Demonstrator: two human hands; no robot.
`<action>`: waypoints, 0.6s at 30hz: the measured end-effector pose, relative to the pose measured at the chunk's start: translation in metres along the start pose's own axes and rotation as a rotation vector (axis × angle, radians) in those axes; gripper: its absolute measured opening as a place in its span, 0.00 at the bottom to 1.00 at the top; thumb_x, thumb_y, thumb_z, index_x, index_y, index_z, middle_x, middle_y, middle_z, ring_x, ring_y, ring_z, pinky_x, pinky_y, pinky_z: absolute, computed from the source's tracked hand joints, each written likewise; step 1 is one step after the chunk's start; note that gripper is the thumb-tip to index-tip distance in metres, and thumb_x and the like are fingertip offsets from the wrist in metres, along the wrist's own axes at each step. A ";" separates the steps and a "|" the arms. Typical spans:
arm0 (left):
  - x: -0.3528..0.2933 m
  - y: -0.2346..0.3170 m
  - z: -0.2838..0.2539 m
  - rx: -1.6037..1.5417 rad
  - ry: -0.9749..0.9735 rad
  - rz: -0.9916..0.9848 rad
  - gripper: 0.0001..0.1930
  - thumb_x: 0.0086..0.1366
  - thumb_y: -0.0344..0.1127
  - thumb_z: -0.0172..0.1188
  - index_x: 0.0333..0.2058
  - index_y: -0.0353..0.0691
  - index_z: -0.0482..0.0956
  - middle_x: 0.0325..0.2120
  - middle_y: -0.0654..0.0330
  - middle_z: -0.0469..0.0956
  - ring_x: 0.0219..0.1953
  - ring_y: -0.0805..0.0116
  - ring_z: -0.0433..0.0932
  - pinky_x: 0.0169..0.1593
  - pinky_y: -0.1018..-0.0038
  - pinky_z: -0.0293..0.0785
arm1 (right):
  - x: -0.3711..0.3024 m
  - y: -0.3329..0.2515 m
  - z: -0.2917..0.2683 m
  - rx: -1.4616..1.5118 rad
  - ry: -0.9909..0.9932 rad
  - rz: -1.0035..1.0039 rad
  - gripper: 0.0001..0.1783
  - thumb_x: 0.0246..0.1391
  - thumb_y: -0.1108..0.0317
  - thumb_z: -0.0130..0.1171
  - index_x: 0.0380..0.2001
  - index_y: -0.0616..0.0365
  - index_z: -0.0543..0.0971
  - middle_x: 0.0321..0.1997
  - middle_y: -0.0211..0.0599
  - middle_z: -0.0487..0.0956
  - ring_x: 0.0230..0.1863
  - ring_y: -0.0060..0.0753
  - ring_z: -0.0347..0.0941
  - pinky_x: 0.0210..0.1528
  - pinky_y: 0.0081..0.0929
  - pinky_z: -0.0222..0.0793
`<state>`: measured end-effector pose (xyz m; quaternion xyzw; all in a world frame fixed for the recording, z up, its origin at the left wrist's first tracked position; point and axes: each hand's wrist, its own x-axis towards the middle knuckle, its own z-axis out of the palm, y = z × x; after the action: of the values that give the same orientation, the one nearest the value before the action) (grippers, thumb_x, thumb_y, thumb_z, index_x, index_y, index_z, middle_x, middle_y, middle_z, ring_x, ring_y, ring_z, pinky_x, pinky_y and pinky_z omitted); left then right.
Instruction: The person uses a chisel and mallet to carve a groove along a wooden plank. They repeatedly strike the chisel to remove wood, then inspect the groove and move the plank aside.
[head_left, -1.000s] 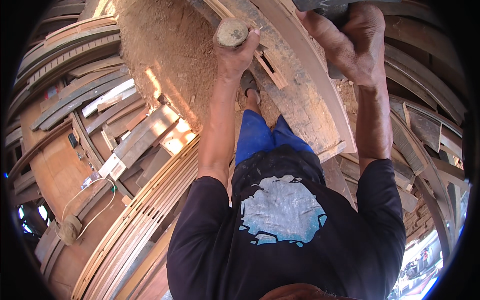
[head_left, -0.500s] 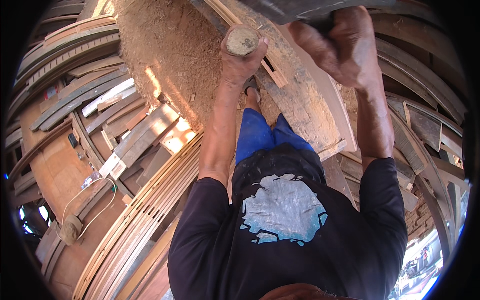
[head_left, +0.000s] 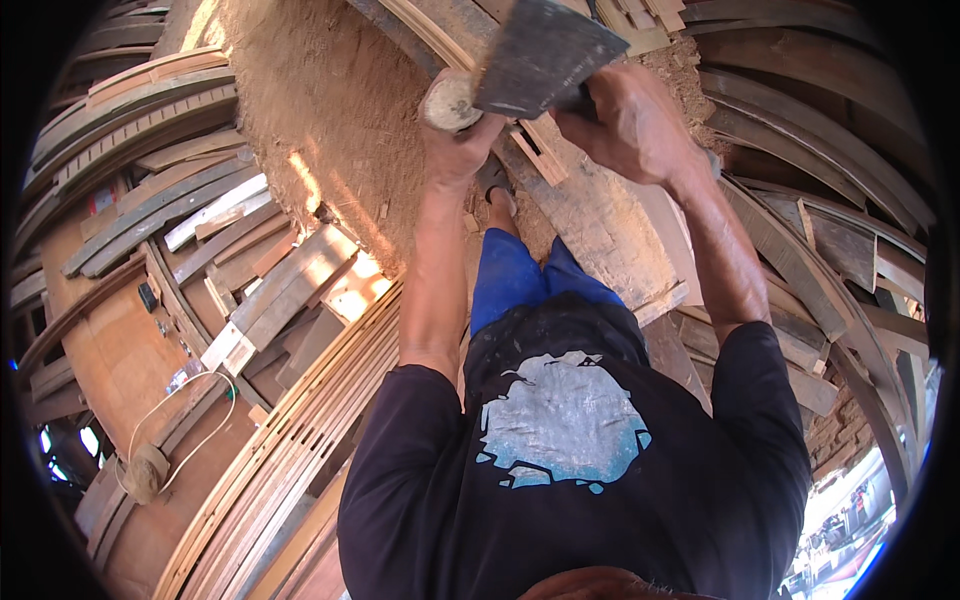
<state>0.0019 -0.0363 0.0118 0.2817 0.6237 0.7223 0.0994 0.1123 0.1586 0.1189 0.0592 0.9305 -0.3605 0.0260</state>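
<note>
My left hand (head_left: 458, 150) is wrapped round a thick wooden handle (head_left: 447, 104), whose pale, worn round end faces up. It looks like a chisel handle; whatever lies below the fist is hidden. In my right hand (head_left: 640, 125) is a dark, flat-sided mallet (head_left: 550, 60), its head right beside the top of that handle. Whether the two touch, I cannot tell. Under my hands, a narrow wooden strip (head_left: 548, 165) with a slot cut in it lies along a thick, dusty wooden plank (head_left: 610, 225).
Long slotted strips (head_left: 290, 425) are stacked at the lower left. Scrap boards (head_left: 265, 300) lie left, near a stone-like lump (head_left: 147, 472) with a looped cord. Curved timbers (head_left: 820, 130) fill the right side. Sawdust covers the ground (head_left: 320, 110) ahead; my foot (head_left: 502, 205) stands by the plank.
My right hand has swung the mallet down and left, from the top edge to the handle. My left hand has shifted slightly left and still grips the handle.
</note>
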 end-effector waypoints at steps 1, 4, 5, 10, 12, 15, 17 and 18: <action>0.001 0.001 -0.014 0.067 -0.062 0.019 0.12 0.54 0.23 0.69 0.38 0.35 0.80 0.32 0.60 0.83 0.35 0.72 0.82 0.40 0.75 0.77 | -0.010 0.007 0.005 0.091 -0.013 0.052 0.16 0.51 0.63 0.62 0.37 0.66 0.77 0.23 0.51 0.77 0.29 0.51 0.78 0.35 0.47 0.72; -0.009 0.031 -0.013 0.205 -0.109 -0.266 0.14 0.53 0.22 0.67 0.41 0.34 0.80 0.35 0.60 0.83 0.37 0.74 0.81 0.42 0.76 0.77 | -0.047 0.019 0.024 0.306 -0.057 0.300 0.19 0.51 0.64 0.60 0.38 0.71 0.76 0.26 0.53 0.77 0.32 0.43 0.77 0.40 0.44 0.73; -0.013 0.027 -0.011 0.240 -0.175 -0.309 0.18 0.53 0.23 0.66 0.45 0.34 0.80 0.36 0.61 0.83 0.39 0.76 0.80 0.45 0.77 0.77 | -0.063 0.027 0.037 0.326 -0.033 0.335 0.19 0.52 0.63 0.60 0.39 0.72 0.76 0.26 0.50 0.77 0.31 0.40 0.77 0.39 0.42 0.73; -0.049 -0.032 -0.019 0.971 -0.751 -0.611 0.47 0.49 0.32 0.69 0.70 0.51 0.62 0.41 0.41 0.84 0.48 0.44 0.82 0.54 0.58 0.79 | -0.108 0.021 0.058 0.632 -0.031 0.591 0.21 0.55 0.63 0.63 0.40 0.74 0.77 0.27 0.41 0.79 0.28 0.31 0.76 0.34 0.35 0.73; -0.049 -0.038 -0.015 1.160 -0.883 -0.655 0.50 0.49 0.35 0.71 0.72 0.51 0.58 0.42 0.41 0.83 0.48 0.41 0.82 0.53 0.55 0.78 | -0.116 0.021 0.053 0.631 0.000 0.598 0.21 0.55 0.63 0.64 0.41 0.75 0.77 0.27 0.40 0.79 0.27 0.29 0.76 0.32 0.34 0.73; -0.042 -0.018 -0.015 1.266 -0.810 -0.539 0.46 0.51 0.37 0.73 0.68 0.45 0.61 0.42 0.47 0.84 0.46 0.45 0.83 0.50 0.56 0.80 | -0.119 0.026 0.039 0.608 0.106 0.531 0.18 0.55 0.60 0.65 0.33 0.68 0.77 0.22 0.34 0.77 0.24 0.25 0.74 0.28 0.27 0.71; -0.045 -0.019 -0.028 1.214 -0.549 -0.251 0.37 0.52 0.38 0.73 0.60 0.39 0.68 0.39 0.47 0.84 0.43 0.47 0.84 0.48 0.59 0.81 | -0.117 0.020 0.024 0.581 0.186 0.515 0.18 0.55 0.60 0.65 0.32 0.69 0.77 0.23 0.34 0.77 0.25 0.24 0.75 0.29 0.26 0.71; -0.039 -0.013 -0.025 1.092 -0.411 -0.267 0.34 0.51 0.38 0.74 0.56 0.38 0.69 0.37 0.46 0.83 0.41 0.46 0.84 0.47 0.58 0.80 | -0.114 0.018 0.017 0.567 0.226 0.504 0.19 0.55 0.60 0.66 0.32 0.69 0.77 0.23 0.34 0.78 0.25 0.24 0.75 0.29 0.25 0.71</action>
<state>0.0175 -0.0742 -0.0130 0.3453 0.9027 0.2092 0.1489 0.2276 0.1497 0.1052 0.3298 0.7474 -0.5767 -0.0064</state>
